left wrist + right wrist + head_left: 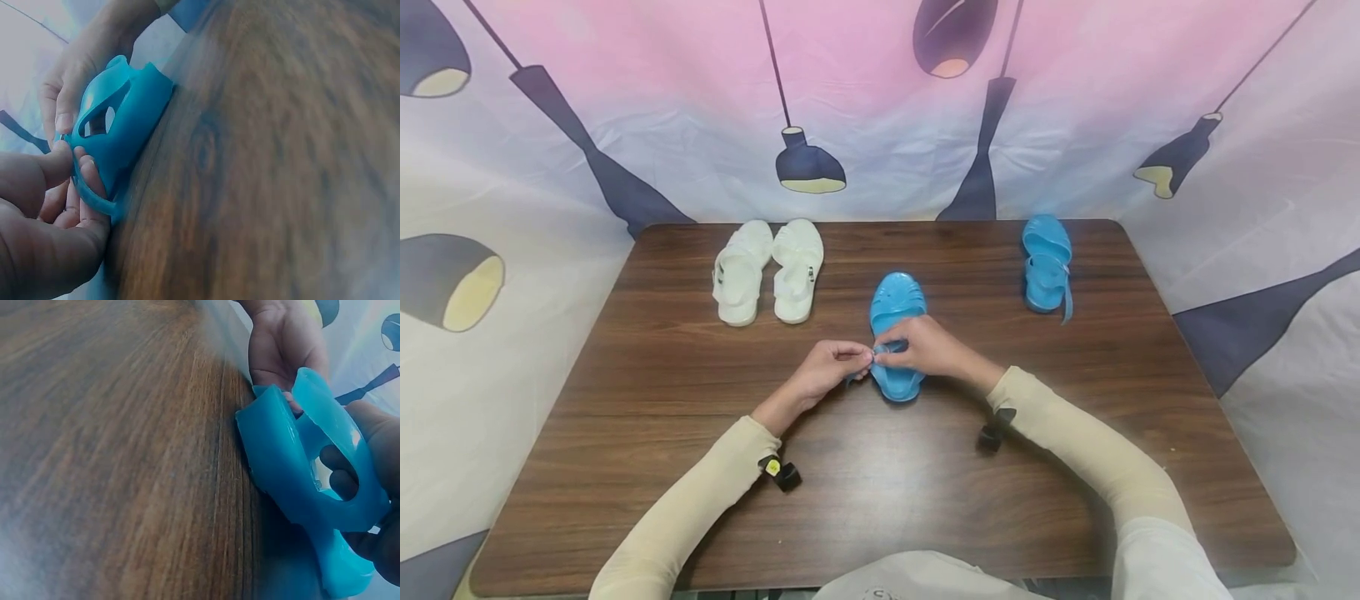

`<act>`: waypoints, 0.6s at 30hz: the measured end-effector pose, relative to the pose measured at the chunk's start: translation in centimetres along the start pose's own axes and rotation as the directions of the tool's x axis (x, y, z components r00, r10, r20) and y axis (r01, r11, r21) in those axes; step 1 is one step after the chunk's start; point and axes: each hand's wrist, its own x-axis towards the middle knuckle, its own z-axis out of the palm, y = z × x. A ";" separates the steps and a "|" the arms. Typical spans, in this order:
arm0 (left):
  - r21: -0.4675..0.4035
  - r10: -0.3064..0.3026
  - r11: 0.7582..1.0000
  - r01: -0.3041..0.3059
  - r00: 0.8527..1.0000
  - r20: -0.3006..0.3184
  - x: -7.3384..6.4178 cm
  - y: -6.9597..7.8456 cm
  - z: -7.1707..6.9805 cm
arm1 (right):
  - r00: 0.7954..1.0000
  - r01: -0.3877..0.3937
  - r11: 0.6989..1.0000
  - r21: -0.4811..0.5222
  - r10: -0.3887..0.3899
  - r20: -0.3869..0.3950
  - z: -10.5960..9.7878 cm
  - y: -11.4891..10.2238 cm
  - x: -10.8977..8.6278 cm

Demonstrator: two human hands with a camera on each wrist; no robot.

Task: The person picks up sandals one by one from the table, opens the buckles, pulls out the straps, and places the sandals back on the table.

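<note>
A blue jelly sandal (897, 292) lies on the table in front of the person, toe pointing away. At its left side my left hand (826, 371) pinches the ankle strap (94, 199) between thumb and fingers. My right hand (928, 346) reaches over the sandal from the right and pinches the strap by its buckle end, the fingertips of both hands nearly meeting. In the right wrist view, some right fingers (342, 481) show through the sandal's side opening. The fingertips mostly hide the buckle, so whether it is fastened cannot be told.
A second blue sandal (1047, 258) stands at the back right, its strap hanging loose to the side. Two white sandals (767, 275) stand side by side at the back left. Behind the brown wooden table (700, 433) hangs a lamp-patterned cloth (880, 108).
</note>
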 end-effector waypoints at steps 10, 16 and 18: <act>0.269 0.010 0.963 -0.019 0.999 0.037 -0.3 0.9 -0.3 | 0.999 -0.013 1.000 -0.019 0.012 -0.051 0.0 0.2 -0.7; 0.178 -0.007 0.984 -0.003 0.998 0.055 -0.2 0.6 -0.3 | 0.998 -0.021 1.000 -0.010 0.020 -0.067 0.1 0.1 -0.7; 0.137 -0.010 0.991 0.001 0.998 0.065 -0.2 0.7 -0.2 | 0.997 -0.023 1.000 0.003 0.023 -0.069 0.3 0.1 -0.6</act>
